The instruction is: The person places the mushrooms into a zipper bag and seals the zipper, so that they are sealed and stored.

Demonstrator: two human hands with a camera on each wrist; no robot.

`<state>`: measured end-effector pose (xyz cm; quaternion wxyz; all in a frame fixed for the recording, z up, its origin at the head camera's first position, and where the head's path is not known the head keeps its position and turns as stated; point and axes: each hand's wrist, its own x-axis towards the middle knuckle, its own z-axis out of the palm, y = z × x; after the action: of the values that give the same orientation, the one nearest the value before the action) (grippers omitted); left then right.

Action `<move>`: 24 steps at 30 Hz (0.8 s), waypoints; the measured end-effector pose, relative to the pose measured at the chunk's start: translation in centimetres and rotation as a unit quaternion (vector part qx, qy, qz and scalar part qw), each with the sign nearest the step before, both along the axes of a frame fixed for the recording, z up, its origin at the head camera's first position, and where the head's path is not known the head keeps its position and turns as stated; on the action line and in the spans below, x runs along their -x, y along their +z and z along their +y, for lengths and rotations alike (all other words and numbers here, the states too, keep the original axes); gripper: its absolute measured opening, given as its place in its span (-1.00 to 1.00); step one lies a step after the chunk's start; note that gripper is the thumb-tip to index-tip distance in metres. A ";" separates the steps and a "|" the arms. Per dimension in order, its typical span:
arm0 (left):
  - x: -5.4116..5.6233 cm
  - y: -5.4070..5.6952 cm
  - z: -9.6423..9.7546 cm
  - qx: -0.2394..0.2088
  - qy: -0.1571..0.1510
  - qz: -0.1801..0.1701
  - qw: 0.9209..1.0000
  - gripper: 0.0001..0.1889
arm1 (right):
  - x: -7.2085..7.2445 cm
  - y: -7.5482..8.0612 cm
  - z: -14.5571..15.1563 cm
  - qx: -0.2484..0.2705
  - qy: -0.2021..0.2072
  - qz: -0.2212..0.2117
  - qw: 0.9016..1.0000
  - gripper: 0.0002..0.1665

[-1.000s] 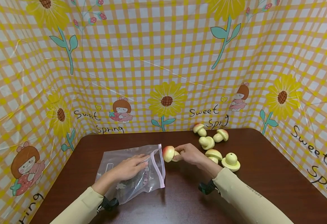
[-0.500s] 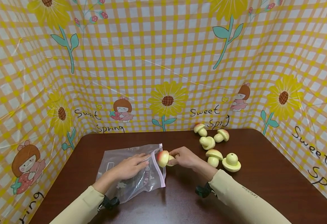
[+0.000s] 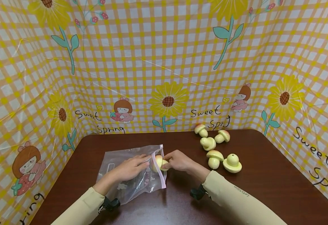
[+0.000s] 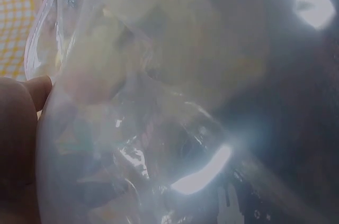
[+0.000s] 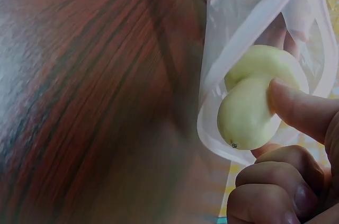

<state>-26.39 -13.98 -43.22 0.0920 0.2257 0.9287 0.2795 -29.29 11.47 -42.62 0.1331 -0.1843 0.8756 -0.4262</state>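
A clear zip bag with a pale pink zip edge lies on the table in the head view, its mouth open to the right. My left hand is on top of it, pinching the upper layer near the mouth between thumb and fingers. With thumb and fingers, my right hand grips the stem of a toy mushroom. The mushroom's cap is inside the bag mouth, while the stem points out towards my right hand. Through the blurred plastic in the left wrist view, the cap shows faintly.
Several more toy mushrooms stand or lie at the right: one by the back edge, one nearer, and one upside down. They rest on a dark brown table. A checked cloth hangs behind and at both sides.
My right hand has moved left and slightly down, carrying the toy mushroom from outside the bag to inside its mouth. The left hand and the bag have stayed in place.
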 end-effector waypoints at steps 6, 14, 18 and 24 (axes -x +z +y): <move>0.1 -0.2 -0.2 -0.007 0.005 0.004 1.000 -0.45 | 0.2 -0.4 -0.9 -0.001 0.014 0.003 1.000 -0.61; 0.2 -0.1 -0.4 -0.021 -0.001 0.009 1.000 -0.46 | 0.5 -0.8 -1.6 -0.006 0.018 0.006 1.000 -0.55; 0.2 0.1 -0.4 -0.027 -0.003 0.011 1.000 -0.47 | 0.6 -0.8 -2.2 -0.013 0.030 0.008 0.999 -0.65; 0.1 0.4 -0.5 -0.031 -0.003 0.009 0.999 -0.46 | 0.7 -0.5 -3.0 -0.018 0.044 0.004 0.999 -0.72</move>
<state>-26.52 -14.46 -42.81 0.0773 0.2338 0.9196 0.3060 -30.01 8.48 -43.13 0.1512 -0.2224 0.8747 -0.4032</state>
